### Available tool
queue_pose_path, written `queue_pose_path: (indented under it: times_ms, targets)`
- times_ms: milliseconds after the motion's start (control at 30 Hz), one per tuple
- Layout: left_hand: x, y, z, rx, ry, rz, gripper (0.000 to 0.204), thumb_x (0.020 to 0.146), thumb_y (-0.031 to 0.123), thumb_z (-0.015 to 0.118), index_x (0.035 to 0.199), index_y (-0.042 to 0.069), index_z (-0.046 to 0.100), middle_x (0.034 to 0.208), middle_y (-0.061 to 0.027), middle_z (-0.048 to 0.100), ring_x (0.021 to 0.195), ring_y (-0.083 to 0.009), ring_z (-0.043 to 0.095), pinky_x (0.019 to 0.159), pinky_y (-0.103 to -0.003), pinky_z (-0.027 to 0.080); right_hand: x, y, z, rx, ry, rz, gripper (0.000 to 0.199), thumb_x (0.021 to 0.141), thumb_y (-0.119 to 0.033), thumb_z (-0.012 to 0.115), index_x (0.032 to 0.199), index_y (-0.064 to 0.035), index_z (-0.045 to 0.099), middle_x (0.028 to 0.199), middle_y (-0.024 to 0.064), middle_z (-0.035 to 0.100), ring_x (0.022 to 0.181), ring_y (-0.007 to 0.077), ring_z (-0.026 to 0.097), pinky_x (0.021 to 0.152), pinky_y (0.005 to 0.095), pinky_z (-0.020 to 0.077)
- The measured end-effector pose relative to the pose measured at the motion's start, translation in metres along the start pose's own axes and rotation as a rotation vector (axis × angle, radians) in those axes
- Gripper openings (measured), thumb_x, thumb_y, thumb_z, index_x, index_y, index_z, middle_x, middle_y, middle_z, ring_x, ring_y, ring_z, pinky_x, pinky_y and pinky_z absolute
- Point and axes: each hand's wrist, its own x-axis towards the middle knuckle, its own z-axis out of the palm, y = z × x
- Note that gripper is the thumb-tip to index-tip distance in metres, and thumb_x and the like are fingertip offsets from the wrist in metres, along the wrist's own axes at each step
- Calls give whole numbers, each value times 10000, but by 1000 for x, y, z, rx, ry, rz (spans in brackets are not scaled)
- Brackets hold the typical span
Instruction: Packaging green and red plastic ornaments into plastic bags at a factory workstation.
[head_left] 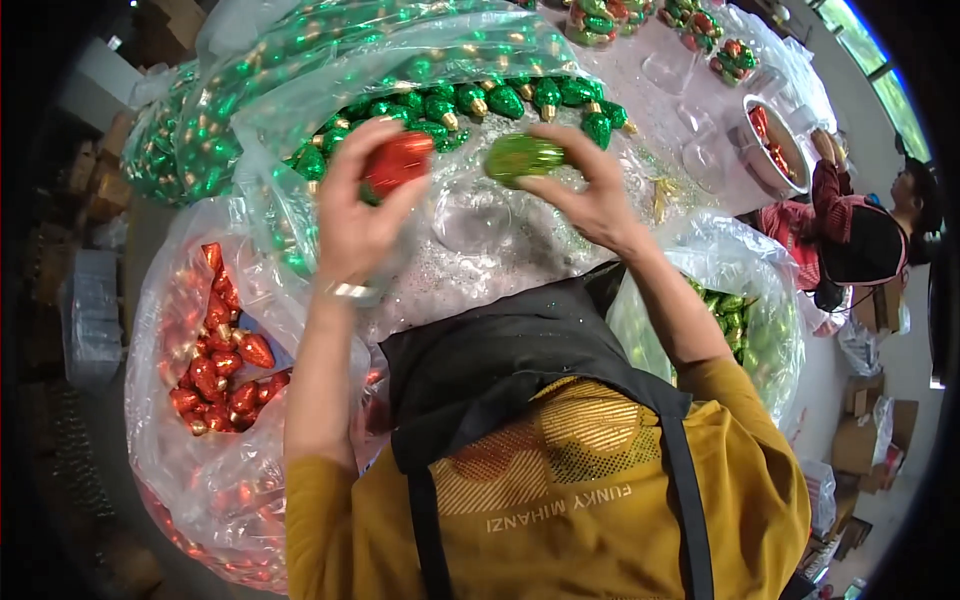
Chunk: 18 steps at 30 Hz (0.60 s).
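My left hand (362, 195) is closed round a shiny red bulb-shaped ornament (402, 158); a bit of green shows at its lower edge, blurred by motion. Across from it my right hand (598, 190) pinches a light green glittery ornament (524, 158) between thumb and fingers. The two hands are apart, above the table. Between and below them a clear round plastic container (470, 222) stands on the glitter-strewn tabletop (540, 235). Just beyond, dark green bulb ornaments (440, 108) with gold caps spill from a large clear bag (300, 110).
An open bag of red ornaments (215, 375) is at my left, a bag of light green ones (735, 320) at my right. Farther off are clear containers (668, 72), filled tubs (733, 62) and a white bucket (775, 145) with red pieces. Another person (860, 225) works at the right.
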Motion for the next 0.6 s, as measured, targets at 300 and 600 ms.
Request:
queue_pose_path:
  times_ms: [300, 600]
  targets:
    - [-20, -48, 36, 323, -537, 16, 384, 744, 156, 734, 1074, 4, 610, 1029, -146, 589, 1032, -275, 561, 936, -411, 406, -43, 36, -25, -224, 181, -101, 280, 819, -140, 688, 1060, -15, 620, 1018, 118, 651, 936, 185, 625, 816, 314, 483]
    - [-74, -18, 16, 568, -657, 71, 199, 722, 97, 712, 891, 32, 628, 940, -93, 594, 1020, -253, 565, 1052, -494, 276, 0, 181, -70, -724, 236, 302, 353, 865, -325, 587, 1044, -23, 552, 968, 171, 626, 856, 333, 647, 727, 411, 507]
